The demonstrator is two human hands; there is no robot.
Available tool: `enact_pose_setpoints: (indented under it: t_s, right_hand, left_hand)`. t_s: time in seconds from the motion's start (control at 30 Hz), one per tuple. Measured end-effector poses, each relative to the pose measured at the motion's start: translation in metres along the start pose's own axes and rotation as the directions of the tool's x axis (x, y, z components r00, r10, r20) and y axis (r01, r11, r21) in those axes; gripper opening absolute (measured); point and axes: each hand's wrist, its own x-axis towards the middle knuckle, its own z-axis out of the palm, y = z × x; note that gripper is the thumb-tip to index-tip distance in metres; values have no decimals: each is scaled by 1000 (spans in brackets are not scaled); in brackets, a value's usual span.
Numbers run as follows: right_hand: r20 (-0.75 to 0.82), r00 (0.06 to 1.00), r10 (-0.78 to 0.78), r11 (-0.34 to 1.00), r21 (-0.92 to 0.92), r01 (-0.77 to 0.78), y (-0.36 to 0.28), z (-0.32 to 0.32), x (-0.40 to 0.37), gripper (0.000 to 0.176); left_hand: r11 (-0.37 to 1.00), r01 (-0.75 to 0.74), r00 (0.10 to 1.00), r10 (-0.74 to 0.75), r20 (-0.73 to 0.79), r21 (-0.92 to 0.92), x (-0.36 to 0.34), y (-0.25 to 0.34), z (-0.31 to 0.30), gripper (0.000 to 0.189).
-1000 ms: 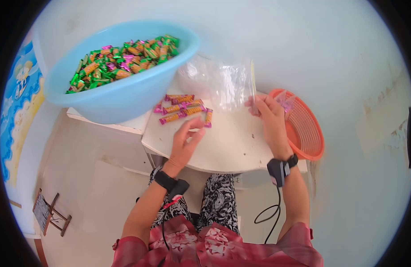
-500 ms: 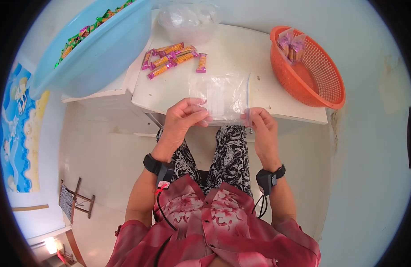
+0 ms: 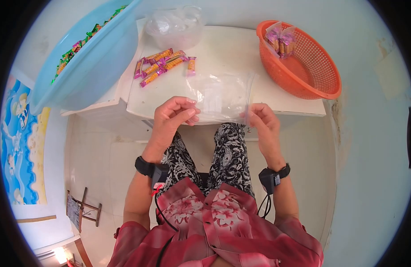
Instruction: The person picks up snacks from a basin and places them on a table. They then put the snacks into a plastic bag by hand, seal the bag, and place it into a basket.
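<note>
A clear zip-top plastic bag (image 3: 221,100) is stretched between my two hands over the front edge of the table, its zip strip on the right. My left hand (image 3: 174,115) pinches the bag's left near corner between thumb and fingers. At the zip end, my right hand (image 3: 264,121) grips the near corner of the bag with bent fingers. No snack shows inside the bag. Just beyond it lies a single snack stick (image 3: 191,66) in a yellow and purple wrapper. Several similar wrapped snack sticks (image 3: 160,65) are piled to its left.
A large blue basin (image 3: 96,58) at the left holds many green-wrapped packets. Behind the pile stands a translucent tub (image 3: 175,29) with clear plastic in it. An orange perforated basket (image 3: 303,73) at the right holds filled bags (image 3: 280,41). The white table (image 3: 156,100) lies beneath.
My view has shifted slightly, so table items appear farther left. My hands have moved a little farther apart, both still holding the bag.
</note>
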Motion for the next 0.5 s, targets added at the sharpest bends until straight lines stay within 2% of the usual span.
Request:
enact_pose_setpoints:
  t_s: [0.1, 0.2, 0.27, 0.4, 0.5]
  right_hand:
    - [71, 997, 20, 1000, -25, -19, -13, 6, 3, 53]
    - [95, 992, -77, 997, -3, 78, -16, 12, 10, 74]
    - [94, 993, -72, 996, 67, 65, -25, 21, 11, 73]
    - [138, 988, 68, 980, 177, -92, -11, 15, 23, 52]
    - [-21, 999, 40, 949, 314, -31, 8, 9, 26, 28]
  left_hand:
    - [999, 21, 998, -23, 59, 37, 4, 14, -6, 23]
    - [995, 30, 992, -41, 119, 91, 11, 20, -13, 23]
    - [991, 29, 987, -50, 155, 132, 15, 25, -15, 22]
    - [984, -10, 977, -27, 211, 176, 19, 32, -15, 21]
    - [984, -36, 983, 4, 181, 177, 22, 26, -16, 22]
